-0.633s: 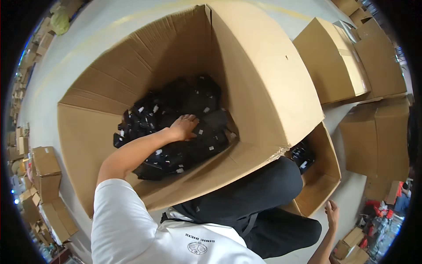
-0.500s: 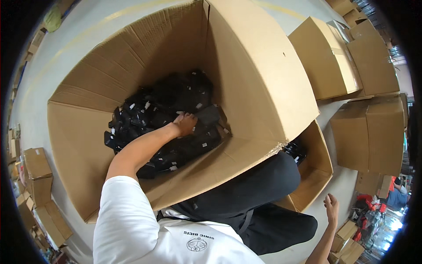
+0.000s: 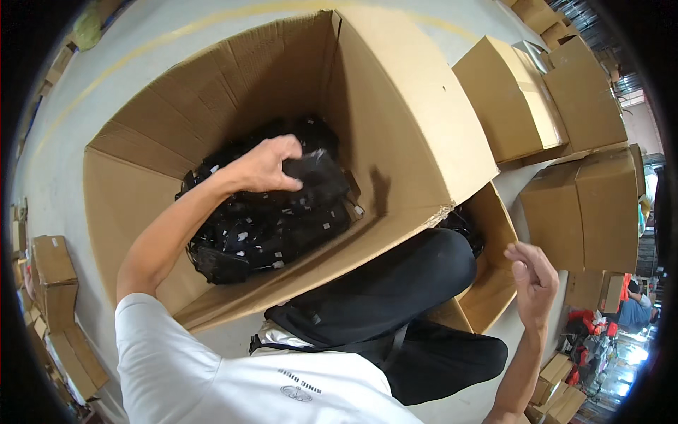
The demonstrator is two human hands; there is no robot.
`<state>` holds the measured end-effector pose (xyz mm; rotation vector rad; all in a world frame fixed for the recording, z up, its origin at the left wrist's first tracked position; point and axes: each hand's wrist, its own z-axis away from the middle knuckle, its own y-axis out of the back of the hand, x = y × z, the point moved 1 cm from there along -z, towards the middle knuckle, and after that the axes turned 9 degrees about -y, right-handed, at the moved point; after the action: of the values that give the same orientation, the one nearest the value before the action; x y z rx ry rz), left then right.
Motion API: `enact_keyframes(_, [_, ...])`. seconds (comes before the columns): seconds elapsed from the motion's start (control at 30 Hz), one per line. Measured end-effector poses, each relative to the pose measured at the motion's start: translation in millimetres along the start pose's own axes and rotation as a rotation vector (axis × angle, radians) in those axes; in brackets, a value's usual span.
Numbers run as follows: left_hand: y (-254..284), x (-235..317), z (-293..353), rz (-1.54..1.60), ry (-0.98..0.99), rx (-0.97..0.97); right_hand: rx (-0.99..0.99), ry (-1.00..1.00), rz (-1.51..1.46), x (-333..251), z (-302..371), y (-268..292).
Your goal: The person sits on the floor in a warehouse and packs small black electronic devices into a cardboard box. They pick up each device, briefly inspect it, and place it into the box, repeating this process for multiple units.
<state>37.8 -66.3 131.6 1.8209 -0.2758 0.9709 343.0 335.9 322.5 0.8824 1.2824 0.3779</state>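
Inside a large, deep cardboard box (image 3: 409,92) lies a heap of black plastic parts (image 3: 275,233) with small white tags or plugs among them. My left hand (image 3: 265,166) is over this heap, its thumb and fingers curved around the edges of a dark, flat-sided black piece (image 3: 318,175). What kind of piece it is, I cannot make out. My right hand (image 3: 535,283) is raised outside the box on the right, fingers loosely bent and apart from the thumb, holding nothing. It is nearest to a smaller open cardboard box (image 3: 494,293).
More black parts (image 3: 462,230) lie in the smaller box, beside my bent leg (image 3: 395,275). Closed cartons (image 3: 583,212) stand at the right, others (image 3: 60,297) at the left. Far right, a person (image 3: 635,307) is near a red and grey pile.
My left hand has risen from the heap and shifted left, with the black piece between thumb and fingers. My right hand has come up into fuller view.
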Motion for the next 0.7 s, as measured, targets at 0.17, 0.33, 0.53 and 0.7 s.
enact_keyframes(0.17, [48, 154, -54, 0.271, -0.294, 0.111, -0.030, 0.314, -0.169, -111, -50, -89])
enact_keyframes(0.33, [14, 133, -74, 0.183, -0.421, 0.588, 0.225, 0.168, -0.356, -125, -59, -97])
enact_keyframes(0.53, [-195, -63, 8, -0.238, 0.386, -0.141, 0.352, -0.024, -0.771, -84, -40, -36])
enact_keyframes(0.7, [-228, -93, 43, -0.175, 0.496, -0.353, 0.192, -0.030, -0.763, -61, -21, -17])
